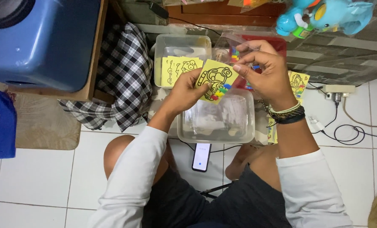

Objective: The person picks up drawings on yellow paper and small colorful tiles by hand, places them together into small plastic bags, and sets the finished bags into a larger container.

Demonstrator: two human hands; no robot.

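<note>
Yellow card [216, 80] w/ black cartoon-car outline, held up between both hands above the clear tub [217, 120]. Small coloured strips sit at its lower right corner. Left hand [186, 90] pinches card's lower left edge, thumb on front, other fingers [187, 75] curled behind. Right hand [266, 71] closed on card's upper right corner, fingertips [238, 67] bent down onto the edge; same hand also seems to hold a clear bag w/ coloured bits [233, 50], can't tell exactly how. Beaded and dark bracelets [288, 114] on right wrist.

Just below the fingers: clear tub w/ plastic sleeves inside. Beyond left fingers: second clear tub [182, 42] holding more yellow cards [178, 67]. Right of right hand: another yellow car card [299, 83], near a power strip [338, 89] & cables. Phone [201, 156] lies on white tile betw. the knees. Checked cloth [123, 71] left of tubs; blue toy [323, 17] far beyond right hand.
</note>
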